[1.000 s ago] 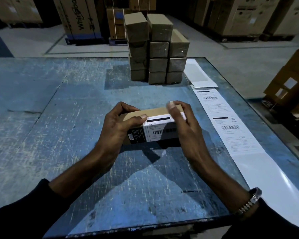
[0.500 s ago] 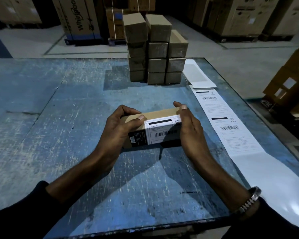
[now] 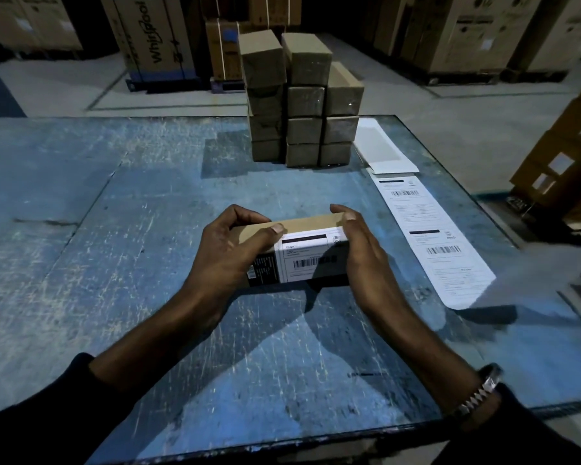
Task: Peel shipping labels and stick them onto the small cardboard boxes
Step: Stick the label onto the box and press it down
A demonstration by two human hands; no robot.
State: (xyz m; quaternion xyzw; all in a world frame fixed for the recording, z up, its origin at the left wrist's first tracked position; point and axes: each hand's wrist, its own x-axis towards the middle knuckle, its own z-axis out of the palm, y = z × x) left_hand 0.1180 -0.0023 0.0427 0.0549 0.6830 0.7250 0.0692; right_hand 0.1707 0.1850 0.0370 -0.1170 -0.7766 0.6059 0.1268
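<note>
A small cardboard box (image 3: 311, 224) lies on the blue table (image 3: 114, 229) in front of me, with a white shipping label (image 3: 311, 258) stuck across its near face and top edge. My left hand (image 3: 230, 253) grips the box's left end, thumb on the top by the label's corner. My right hand (image 3: 363, 250) lies against the box's right end, fingers fairly straight along it. A strip of labels (image 3: 430, 239) on white backing runs along the table's right side. A stack of several unlabelled small boxes (image 3: 302, 99) stands at the table's far edge.
A blank white backing sheet (image 3: 384, 149) lies to the right of the stack. Large appliance cartons (image 3: 151, 38) stand on the warehouse floor beyond the table, and more cartons (image 3: 564, 162) are stacked off its right edge.
My right hand has slid from the top of the label down to the box's right end, smoothing the label flat. The left hand has kept its grip.
</note>
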